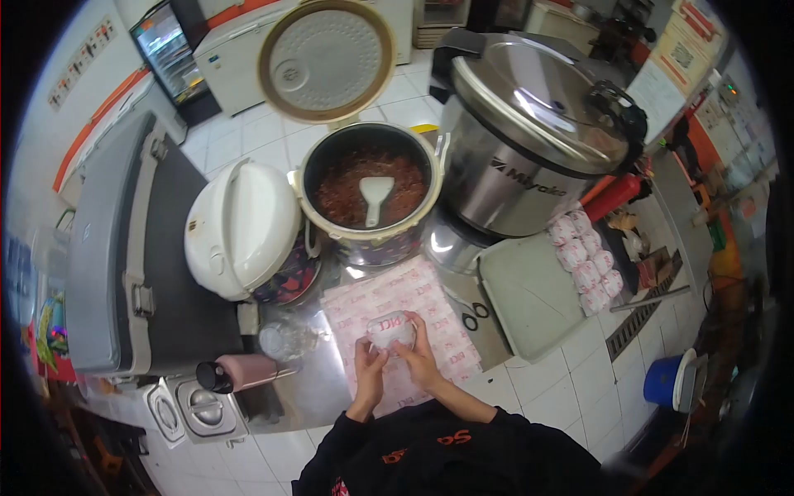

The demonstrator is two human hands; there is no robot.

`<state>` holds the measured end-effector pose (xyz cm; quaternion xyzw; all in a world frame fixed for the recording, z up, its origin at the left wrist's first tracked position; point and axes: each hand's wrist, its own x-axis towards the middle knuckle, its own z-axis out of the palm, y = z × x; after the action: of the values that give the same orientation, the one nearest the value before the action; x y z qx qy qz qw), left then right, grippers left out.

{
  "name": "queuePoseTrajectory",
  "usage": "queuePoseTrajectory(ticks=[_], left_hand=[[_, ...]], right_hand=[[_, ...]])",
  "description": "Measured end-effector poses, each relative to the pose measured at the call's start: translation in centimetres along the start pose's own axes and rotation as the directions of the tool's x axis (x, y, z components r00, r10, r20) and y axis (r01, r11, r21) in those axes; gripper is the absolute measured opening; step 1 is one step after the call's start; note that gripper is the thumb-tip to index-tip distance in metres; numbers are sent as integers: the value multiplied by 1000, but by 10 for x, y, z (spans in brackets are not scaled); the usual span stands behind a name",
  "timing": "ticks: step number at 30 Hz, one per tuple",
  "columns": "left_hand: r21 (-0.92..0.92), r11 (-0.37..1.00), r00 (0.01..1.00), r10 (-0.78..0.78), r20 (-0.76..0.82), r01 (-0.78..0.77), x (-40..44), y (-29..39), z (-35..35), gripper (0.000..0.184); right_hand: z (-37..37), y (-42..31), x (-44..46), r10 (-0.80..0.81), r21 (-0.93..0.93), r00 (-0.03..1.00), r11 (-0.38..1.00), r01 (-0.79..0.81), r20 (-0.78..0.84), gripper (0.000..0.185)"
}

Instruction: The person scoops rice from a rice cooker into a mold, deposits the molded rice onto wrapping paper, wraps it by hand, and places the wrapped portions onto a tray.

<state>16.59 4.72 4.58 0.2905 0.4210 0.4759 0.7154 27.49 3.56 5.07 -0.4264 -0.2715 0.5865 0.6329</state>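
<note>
"In the head view, what do the fingers have hold of?"
"The left hand (370, 369) and right hand (419, 361) grip a small printed wrapped bundle (390, 330) from either side, fingers curved and spread just as wide as it, thumbs on its near side"
"So where is the bundle?"
"Between the fingertips, over printed paper (389, 293); whether it touches the paper, one cannot tell"
"And beyond the fingers?"
"An open cooker (370, 235) of reddish-brown food (341, 179), a white paddle (376, 195) lying on it"
"To their right?"
"Scissors (472, 317) near the paper, then a grey tray (529, 289), with more wrapped bundles (585, 263) along its far right side"
"To their left?"
"A pink bottle (250, 372), tipped over"
</note>
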Motion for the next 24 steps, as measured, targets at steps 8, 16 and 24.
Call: queuePoseTrajectory(ticks=[8, 16, 24], left_hand=[[232, 971, 953, -122, 276, 57, 27, -3, 66, 64], [673, 663, 936, 130, 328, -328, 36, 18, 48, 57], [978, 73, 840, 526, 129, -196, 15, 41, -77, 58]], right_hand=[[-70, -48, -9, -110, -438, 993, 895, 78, -50, 63], [-234, -116, 53, -218, -205, 572, 975, 88, -791, 56], [-339, -63, 137, -685, -693, 199, 720, 43, -700, 49]])
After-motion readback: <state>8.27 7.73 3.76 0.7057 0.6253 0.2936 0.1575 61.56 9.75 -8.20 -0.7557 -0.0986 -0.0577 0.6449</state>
